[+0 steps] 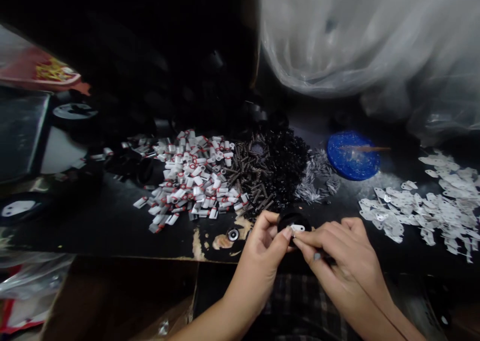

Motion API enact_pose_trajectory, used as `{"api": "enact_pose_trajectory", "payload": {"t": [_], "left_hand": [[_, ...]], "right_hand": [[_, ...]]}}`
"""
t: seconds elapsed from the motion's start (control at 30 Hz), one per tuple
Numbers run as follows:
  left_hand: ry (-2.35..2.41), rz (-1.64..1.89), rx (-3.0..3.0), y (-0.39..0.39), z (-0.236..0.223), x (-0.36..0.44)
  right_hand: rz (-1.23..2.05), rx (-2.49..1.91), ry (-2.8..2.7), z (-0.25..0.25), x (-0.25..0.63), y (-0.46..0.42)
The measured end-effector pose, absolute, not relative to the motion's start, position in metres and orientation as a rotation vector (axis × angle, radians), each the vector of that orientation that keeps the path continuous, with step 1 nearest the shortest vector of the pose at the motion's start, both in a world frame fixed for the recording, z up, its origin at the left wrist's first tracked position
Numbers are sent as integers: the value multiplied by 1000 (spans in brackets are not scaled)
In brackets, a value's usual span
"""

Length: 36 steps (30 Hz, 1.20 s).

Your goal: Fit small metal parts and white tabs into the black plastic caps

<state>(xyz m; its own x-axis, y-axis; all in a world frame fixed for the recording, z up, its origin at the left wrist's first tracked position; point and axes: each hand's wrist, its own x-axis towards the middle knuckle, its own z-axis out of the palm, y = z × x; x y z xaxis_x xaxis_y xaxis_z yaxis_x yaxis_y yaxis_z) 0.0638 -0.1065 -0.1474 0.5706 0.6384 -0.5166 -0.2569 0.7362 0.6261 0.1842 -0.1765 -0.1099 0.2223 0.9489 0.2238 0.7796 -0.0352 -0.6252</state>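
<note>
My left hand (264, 251) and my right hand (343, 253) meet at the near edge of a dark worktable (112, 226). Between them is a small round black part (294, 220) with a white piece (298, 227) on top. My left hand's fingers curl round the black part. My right hand's index finger and thumb pinch together at the white piece. Beyond my hands lie a heap of white pieces with red bands (191, 178), a pile of dark coil springs (255, 181), small black parts (287, 156) and thin silvery pins (317, 181).
A blue round lid (352, 156) with a stick across it sits at the back right. Flat white metal tabs (423, 211) are scattered at the right. A large clear plastic bag (375, 46) hangs behind. A cardboard box (120, 296) stands under the table's front edge.
</note>
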Motion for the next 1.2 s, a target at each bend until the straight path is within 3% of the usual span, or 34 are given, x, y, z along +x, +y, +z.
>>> {"api": "enact_pose_trajectory", "payload": {"t": [0.3, 0.53, 0.63, 0.73, 0.87, 1.07, 1.2], "left_hand": [[803, 521, 374, -100, -141, 47], [832, 689, 457, -107, -137, 2], [1065, 863, 707, -121, -159, -49], [1660, 829, 1081, -128, -195, -115], [1879, 883, 1357, -110, -209, -166], [1650, 959, 1863, -16, -161, -113], [1533, 944, 2030, 41, -155, -80]], "right_hand": [[663, -1745, -1162, -113, 192, -173], [788, -1696, -1211, -135, 180, -159], [753, -1677, -1328, -146, 175, -161], [705, -1656, -1431, -155, 174, -163], [618, -1616, -1540, -163, 175, -164], [565, -1624, -1599, -167, 175, -163], [552, -1591, -1591, -166, 176, -166]]}}
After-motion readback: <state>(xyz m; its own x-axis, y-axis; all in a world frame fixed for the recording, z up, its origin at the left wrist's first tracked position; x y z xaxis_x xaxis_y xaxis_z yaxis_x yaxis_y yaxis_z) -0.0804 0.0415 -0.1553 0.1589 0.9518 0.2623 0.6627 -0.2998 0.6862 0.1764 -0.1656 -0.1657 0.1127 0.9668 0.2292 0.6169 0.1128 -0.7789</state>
